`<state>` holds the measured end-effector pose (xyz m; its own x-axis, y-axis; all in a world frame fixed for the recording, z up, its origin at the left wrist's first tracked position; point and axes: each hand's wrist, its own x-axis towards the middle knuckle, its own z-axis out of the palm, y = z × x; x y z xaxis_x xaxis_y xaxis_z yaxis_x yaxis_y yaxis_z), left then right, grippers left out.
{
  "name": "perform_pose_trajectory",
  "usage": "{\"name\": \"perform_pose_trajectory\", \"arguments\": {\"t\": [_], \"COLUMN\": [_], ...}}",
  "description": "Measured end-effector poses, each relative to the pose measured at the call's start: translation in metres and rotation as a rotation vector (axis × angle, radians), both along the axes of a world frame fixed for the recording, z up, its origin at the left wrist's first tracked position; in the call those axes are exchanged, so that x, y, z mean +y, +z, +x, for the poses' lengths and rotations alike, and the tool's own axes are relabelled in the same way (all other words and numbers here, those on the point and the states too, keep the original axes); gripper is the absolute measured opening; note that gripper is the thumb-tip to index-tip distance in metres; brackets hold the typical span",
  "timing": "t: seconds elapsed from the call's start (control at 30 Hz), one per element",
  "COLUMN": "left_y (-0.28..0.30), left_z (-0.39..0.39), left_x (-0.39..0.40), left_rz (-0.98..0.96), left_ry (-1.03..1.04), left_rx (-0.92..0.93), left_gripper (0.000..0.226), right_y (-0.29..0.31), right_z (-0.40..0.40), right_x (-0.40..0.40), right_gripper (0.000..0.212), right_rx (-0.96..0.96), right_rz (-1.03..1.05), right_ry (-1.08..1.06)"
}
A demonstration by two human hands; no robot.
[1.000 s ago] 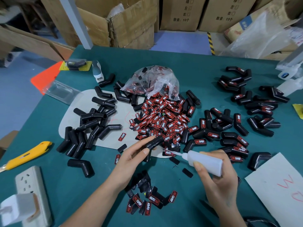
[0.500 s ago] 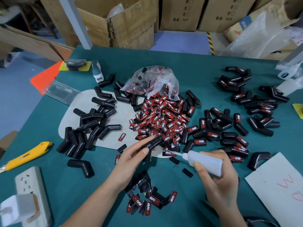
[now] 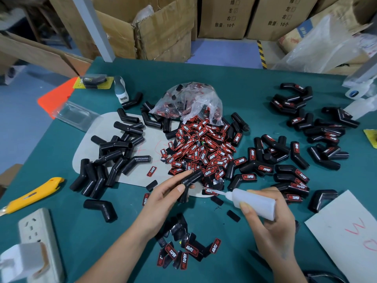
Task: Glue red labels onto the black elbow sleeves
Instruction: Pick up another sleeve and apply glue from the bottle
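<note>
My left hand (image 3: 163, 199) grips a black elbow sleeve (image 3: 190, 179) above the table's front middle. My right hand (image 3: 271, 225) holds a white glue bottle (image 3: 254, 203), its thin nozzle pointing left toward that sleeve. A heap of red labels (image 3: 202, 152) spills from a clear plastic bag (image 3: 189, 103) in the centre. Unlabelled black sleeves (image 3: 114, 156) lie in a pile on the left. Sleeves with red labels (image 3: 289, 170) are spread over the right side. Several loose labels (image 3: 187, 252) lie between my forearms.
A yellow utility knife (image 3: 30, 196) and a white power strip (image 3: 38, 240) lie at the front left. A white card (image 3: 346, 231) sits front right. White bottles (image 3: 359, 99) stand at the right edge. Cardboard boxes (image 3: 163, 27) stand behind the green table (image 3: 234, 78).
</note>
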<state>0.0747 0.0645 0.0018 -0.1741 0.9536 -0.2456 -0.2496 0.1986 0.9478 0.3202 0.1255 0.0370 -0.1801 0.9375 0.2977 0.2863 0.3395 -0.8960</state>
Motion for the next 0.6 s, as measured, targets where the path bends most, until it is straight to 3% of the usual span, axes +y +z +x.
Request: {"name": "perform_pose_trajectory", "arguments": {"t": [0.6], "left_y": [-0.0036], "left_z": [-0.0016], "left_x": [-0.0005], "left_rz": [-0.003], "left_ry": [-0.011], "left_rx": [0.01], "left_gripper": [0.046], "right_y": [0.0018], "right_z": [0.0024], "right_x": [0.0016], "right_gripper": [0.028], "right_rx": [0.007], "right_rz": [0.005], "right_ry": [-0.046]}}
